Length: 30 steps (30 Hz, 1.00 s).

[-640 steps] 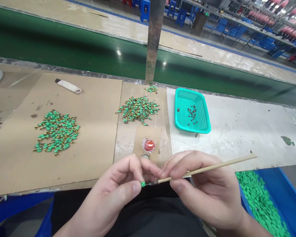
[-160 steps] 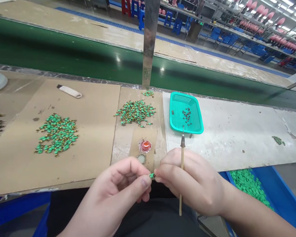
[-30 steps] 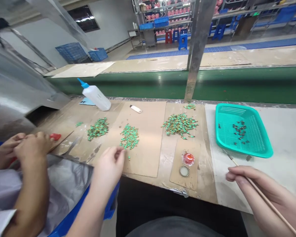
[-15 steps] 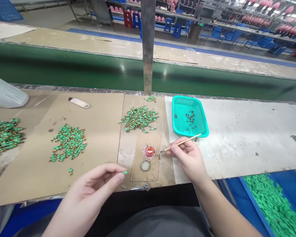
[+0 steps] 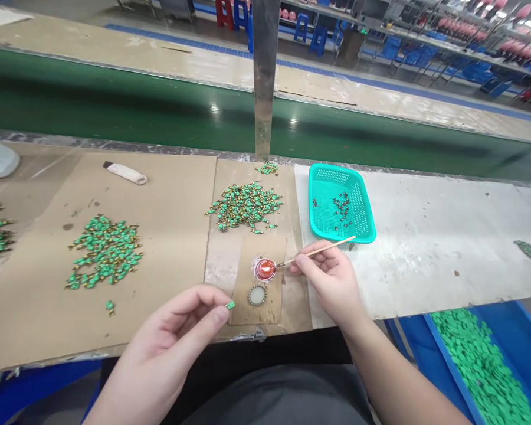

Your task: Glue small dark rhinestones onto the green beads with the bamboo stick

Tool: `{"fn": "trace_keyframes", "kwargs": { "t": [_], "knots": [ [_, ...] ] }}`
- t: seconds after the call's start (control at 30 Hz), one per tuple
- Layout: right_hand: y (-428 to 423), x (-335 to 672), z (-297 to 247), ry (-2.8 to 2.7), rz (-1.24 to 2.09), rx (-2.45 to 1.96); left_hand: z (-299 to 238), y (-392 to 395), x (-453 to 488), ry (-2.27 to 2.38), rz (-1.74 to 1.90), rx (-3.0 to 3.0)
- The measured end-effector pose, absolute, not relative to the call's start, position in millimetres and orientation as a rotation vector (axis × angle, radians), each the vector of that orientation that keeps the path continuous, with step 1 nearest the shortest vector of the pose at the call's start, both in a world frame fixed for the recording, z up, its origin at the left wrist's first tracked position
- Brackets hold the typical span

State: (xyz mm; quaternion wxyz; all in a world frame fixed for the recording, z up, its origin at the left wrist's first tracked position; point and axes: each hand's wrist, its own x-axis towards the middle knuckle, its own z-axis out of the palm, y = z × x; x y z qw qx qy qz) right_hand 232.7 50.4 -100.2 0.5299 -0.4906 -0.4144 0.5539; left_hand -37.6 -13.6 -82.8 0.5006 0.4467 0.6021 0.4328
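Note:
Between thumb and forefinger, my left hand (image 5: 190, 330) pinches a small green piece (image 5: 230, 305) near the bench's front edge. My right hand (image 5: 330, 277) grips a thin paintbrush (image 5: 327, 250) with a pale wooden handle. Its tip is at the right rim of a small round dish of glossy red paint (image 5: 265, 269). Just below that dish lies a round pale disc with a beaded rim (image 5: 257, 295). Both rest on a small cardboard piece (image 5: 272, 313). Behind them is a pile of green and gold pieces (image 5: 245, 205).
A teal basket (image 5: 366, 206) with several tiny dark bits stands beyond my right hand. More green pieces (image 5: 106, 248) are heaped at left, near a white tube with a dark cap (image 5: 126, 172). A blue tray (image 5: 460, 378) of green pieces sits below the bench at right.
My right hand has moved slightly left, bringing the brush tip to the red paint. My left hand, still pinching the green piece, has shifted a little right. The view has tilted slightly.

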Motion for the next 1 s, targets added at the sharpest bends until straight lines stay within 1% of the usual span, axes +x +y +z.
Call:
{"fn": "trace_keyframes", "kwargs": {
  "t": [0.17, 0.33, 0.53, 0.73, 0.83, 1.0],
  "knots": [
    [52, 236, -101, -0.996, 1.36, -1.156, -90, -16, -39, 1.373, 1.013, 0.993],
    [52, 239, -99, -1.008, 1.385, -1.126, -87, -17, -36, 1.312, 1.055, 0.965],
    [36, 240, -73, -1.053, 1.374, -0.988, -75, -11, -18, 1.248, 1.097, 0.792],
    [11, 233, -42, -1.093, 1.452, -0.754, -63, -8, -1, 0.952, 1.048, 0.635],
    [4, 230, -37, -1.114, 1.44, -0.757, -60, -9, 2, 0.832, 1.041, 0.596],
    [2, 229, -36, -1.174, 1.386, -0.819, -60, -10, 3, 0.803, 1.035, 0.581]
  ]
}}
